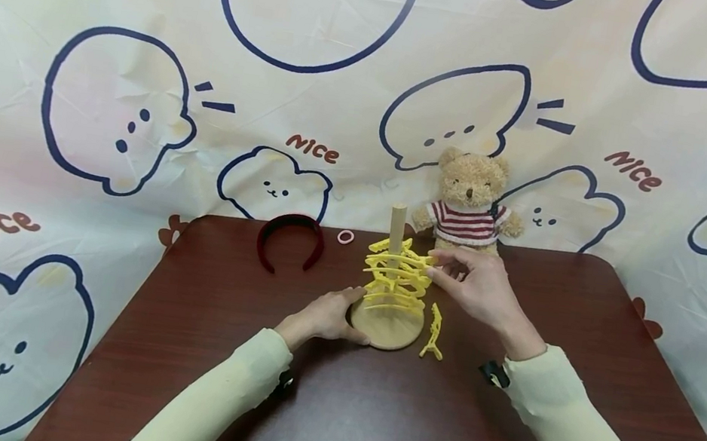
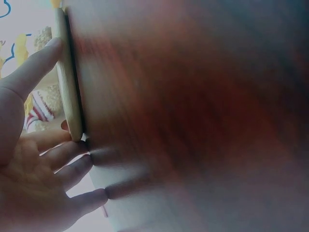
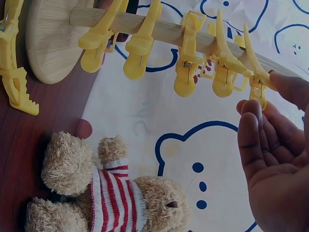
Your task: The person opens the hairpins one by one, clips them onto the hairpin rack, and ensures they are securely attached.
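Note:
A wooden stand point(image 1: 385, 332) with a round base and an upright post point(image 1: 397, 221) stands on the table. Several yellow hair clips point(image 3: 137, 48) sit one above another along the post. My left hand point(image 1: 327, 313) holds the left side of the base, its thumb and index finger against the rim in the left wrist view. With thumb and fingers, my right hand point(image 1: 474, 284) pinches the handle end of the uppermost yellow hair clip point(image 3: 257, 92). Another yellow hair clip point(image 1: 434, 333) lies on the table just right of the base.
Behind the stand sits a teddy bear point(image 1: 467, 207) in a striped top, against the printed cloth backdrop point(image 1: 342, 112). A dark red headband point(image 1: 294, 221) and a small pink-and-white ring point(image 1: 346, 237) lie left of the stand on the brown table point(image 1: 324, 414).

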The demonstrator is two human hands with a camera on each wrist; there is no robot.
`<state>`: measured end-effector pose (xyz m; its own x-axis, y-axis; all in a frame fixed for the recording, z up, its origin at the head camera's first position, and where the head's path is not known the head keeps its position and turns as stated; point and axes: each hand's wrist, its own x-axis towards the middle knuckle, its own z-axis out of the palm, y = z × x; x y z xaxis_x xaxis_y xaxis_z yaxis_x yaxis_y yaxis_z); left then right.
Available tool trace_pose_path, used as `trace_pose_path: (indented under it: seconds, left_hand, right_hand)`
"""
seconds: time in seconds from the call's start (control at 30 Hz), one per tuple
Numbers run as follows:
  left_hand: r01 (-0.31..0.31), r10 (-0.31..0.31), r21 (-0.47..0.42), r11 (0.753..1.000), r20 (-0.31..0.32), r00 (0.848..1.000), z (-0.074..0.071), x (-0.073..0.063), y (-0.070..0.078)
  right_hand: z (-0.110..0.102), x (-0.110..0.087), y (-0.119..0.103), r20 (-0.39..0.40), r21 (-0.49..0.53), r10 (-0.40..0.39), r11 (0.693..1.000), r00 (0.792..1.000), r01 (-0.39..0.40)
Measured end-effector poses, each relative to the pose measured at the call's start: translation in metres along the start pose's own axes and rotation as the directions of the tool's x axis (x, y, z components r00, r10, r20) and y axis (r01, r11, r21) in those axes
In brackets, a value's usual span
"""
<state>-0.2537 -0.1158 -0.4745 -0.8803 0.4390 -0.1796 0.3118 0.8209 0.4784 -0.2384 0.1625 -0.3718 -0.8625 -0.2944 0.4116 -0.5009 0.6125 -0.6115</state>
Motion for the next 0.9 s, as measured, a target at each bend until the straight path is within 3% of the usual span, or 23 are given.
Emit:
trace_pose_path:
  seconds: [0.67,0.9]
  left_hand:
    - [0.011,-0.011,0.004,1.000,0.006,1.000,0.001,-0.001,-0.001]
    - [0.018,-0.018,0.016,1.000,0.002,1.000,0.003,0.000,-0.002]
  right_hand:
    - [0.000,-0.002,0.005,0.055,0.035,0.097,0.994,0.994,-0.099]
    - [0.001,-0.016,0.023,0.060,0.043,0.163,0.985,0.985,-0.166]
